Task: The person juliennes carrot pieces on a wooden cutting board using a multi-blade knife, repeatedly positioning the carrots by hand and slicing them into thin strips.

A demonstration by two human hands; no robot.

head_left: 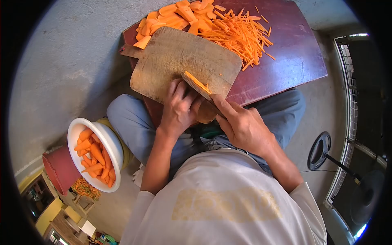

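My right hand [247,124] grips a knife [194,85] whose blade rests edge-down on a worn wooden chopping board [175,53]. Thin carrot strips [198,83] lie along the blade's far side. Close behind the blade, my left hand [179,104] presses on the near part of the board with curled fingers; whatever lies under them is hidden. Beyond the board are a pile of flat carrot slices [167,18] at the left and a heap of shredded carrot [241,34] at the right.
The board lies on a dark red table [292,49] above my crossed legs. At left, a white basin [117,153] holds peeled carrots, next to a red bucket [61,169]. Peelings [85,188] lie on the floor behind. A black stand with a round base [319,150] is at right.
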